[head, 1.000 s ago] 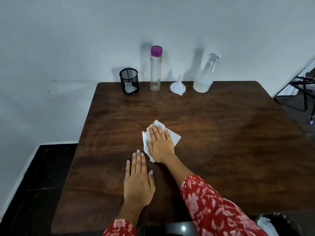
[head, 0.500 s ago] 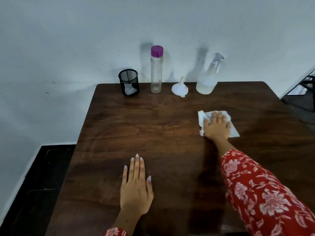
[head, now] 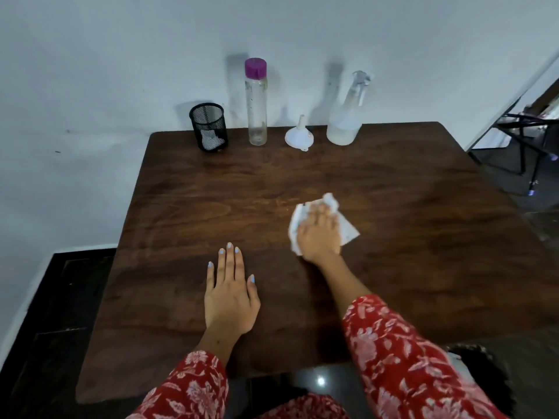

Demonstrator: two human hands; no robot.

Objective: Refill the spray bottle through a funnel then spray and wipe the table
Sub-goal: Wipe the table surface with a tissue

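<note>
My right hand [head: 317, 234] presses a crumpled white tissue [head: 348, 229] flat against the dark wooden table [head: 408, 267], a little right of its middle. My left hand [head: 230, 294] lies palm down with spread fingers on the table nearer to me, holding nothing. Along the far edge by the wall stand a clear spray bottle [head: 346, 116] with liquid in its base, a small white funnel [head: 300, 135] resting mouth down, and a tall clear bottle with a purple cap [head: 256, 101].
A black mesh cup [head: 208, 127] with something white inside stands at the far left corner. A white wall rises right behind the table. Dark floor lies to the left, and a black metal frame [head: 526, 137] stands off to the right.
My right hand slid the tissue from the table's middle out to the right, then back toward the middle and nearer to me. The tissue is more crumpled. My left hand stayed put.
</note>
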